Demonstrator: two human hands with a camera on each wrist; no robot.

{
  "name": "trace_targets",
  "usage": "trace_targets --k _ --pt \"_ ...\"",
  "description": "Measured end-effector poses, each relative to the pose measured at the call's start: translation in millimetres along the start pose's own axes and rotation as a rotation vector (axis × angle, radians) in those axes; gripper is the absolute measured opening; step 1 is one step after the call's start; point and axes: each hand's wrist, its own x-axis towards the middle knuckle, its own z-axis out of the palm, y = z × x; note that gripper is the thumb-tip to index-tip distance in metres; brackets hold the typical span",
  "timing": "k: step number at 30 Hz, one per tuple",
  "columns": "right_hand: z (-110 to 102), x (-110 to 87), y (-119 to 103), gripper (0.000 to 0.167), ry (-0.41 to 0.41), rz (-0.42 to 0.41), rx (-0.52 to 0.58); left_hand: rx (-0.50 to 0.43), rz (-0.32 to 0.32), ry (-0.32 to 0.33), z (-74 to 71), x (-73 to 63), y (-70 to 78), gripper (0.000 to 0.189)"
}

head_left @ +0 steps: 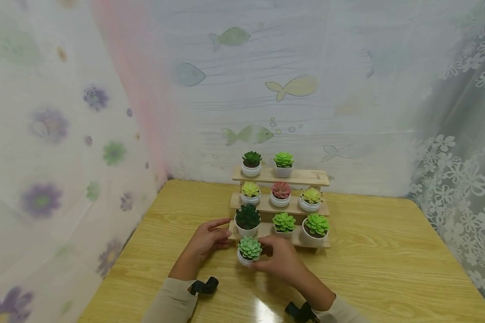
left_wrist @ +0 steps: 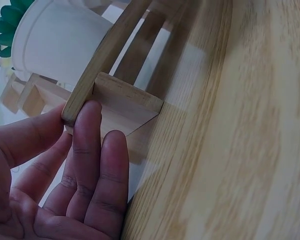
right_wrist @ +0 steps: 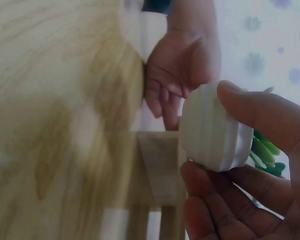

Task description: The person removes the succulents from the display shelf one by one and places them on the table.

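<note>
My right hand (head_left: 282, 264) pinches a potted succulent (head_left: 249, 250) by the rim of its ringed white pot (right_wrist: 210, 130), thumb on one side and fingers on the other. Pale green leaves fill that pot, which is held just in front of the bottom board of a three-tier wooden plant stand (head_left: 307, 176). At the stand's left end, my left hand (head_left: 207, 239) grips the corner of the bottom board (left_wrist: 80, 92) between thumb and fingers. Close to it on that board is a dark green succulent (head_left: 248, 218) in a white pot.
Two bright green succulents (head_left: 284, 222) share the bottom board. The middle board bears a yellow succulent (head_left: 250, 189), a red one (head_left: 281, 190) and another yellow one (head_left: 311, 196). Two green ones (head_left: 252, 160) stand on top. Behind the wooden table (head_left: 388, 251) hangs a fish-printed curtain (head_left: 242, 80).
</note>
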Motion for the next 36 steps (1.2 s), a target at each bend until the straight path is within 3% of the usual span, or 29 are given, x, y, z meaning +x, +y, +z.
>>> trace_targets --k 7,22,36 --pt "9.8 3.8 3.3 0.055 -0.016 0.013 0.018 -0.011 -0.013 0.01 1.8 1.7 0.3 0.054" --pt "30.9 13.9 11.6 0.057 -0.027 -0.027 -0.116 -0.008 -0.006 -0.004 1.1 2.3 -2.1 0.054" --pt "41.6 18.8 10.9 0.052 -0.06 -0.004 -0.099 0.018 -0.009 0.005 -0.3 2.7 -2.7 0.055"
